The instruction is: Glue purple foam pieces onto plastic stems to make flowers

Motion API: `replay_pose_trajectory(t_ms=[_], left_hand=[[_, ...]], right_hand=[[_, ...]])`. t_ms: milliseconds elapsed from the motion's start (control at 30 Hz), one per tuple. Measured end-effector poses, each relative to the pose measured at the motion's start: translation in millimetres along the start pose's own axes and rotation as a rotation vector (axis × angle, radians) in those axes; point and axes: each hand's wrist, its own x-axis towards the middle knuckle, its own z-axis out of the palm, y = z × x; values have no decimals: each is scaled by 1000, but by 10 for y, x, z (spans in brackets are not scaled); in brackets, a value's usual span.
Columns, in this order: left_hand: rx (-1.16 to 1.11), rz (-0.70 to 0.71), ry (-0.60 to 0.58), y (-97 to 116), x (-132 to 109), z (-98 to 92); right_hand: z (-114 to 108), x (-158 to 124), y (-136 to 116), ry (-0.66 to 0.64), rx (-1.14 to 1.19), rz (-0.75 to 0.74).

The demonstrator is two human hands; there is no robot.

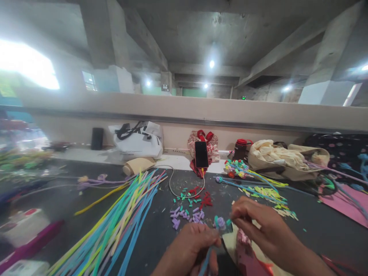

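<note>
Near the bottom centre, my left hand (198, 247) is closed on a blue stem, which runs down between its fingers. At the top of that stem is a small flower (220, 223) with a purple middle and green pieces at its sides. My right hand (258, 222) is just right of the flower, its thumb and fingertips pinched together by the green piece; what they hold is too small to make out. Short purple pieces (188, 215), green pieces (184, 194) and red pieces (206, 200) lie on the dark table (155, 234) beyond my hands.
Long coloured stems (123, 222) spread across the left side. Behind stand a phone (201, 154) on a cable, a white bag (138, 142) and a cloth bag (284, 161). Finished flowers (236, 168) and yellow pieces (267, 193) lie at the right, near pink paper (349, 203).
</note>
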Motion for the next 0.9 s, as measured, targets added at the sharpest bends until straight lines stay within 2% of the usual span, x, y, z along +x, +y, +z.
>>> replay_pose_trajectory(t_ms=[133, 300, 433, 633, 900], left_hand=[[79, -14, 6, -20, -11, 23], [175, -32, 16, -18, -33, 49], [204, 10, 57, 3, -51, 84], [255, -8, 66, 6, -55, 111], [298, 45, 59, -9, -53, 112]], right_hand=[[-35, -19, 33, -40, 12, 1], [32, -26, 4, -45, 11, -54], [70, -32, -11, -43, -7, -96], [95, -57, 38, -88, -142, -121], [105, -67, 103, -137, -244, -172]])
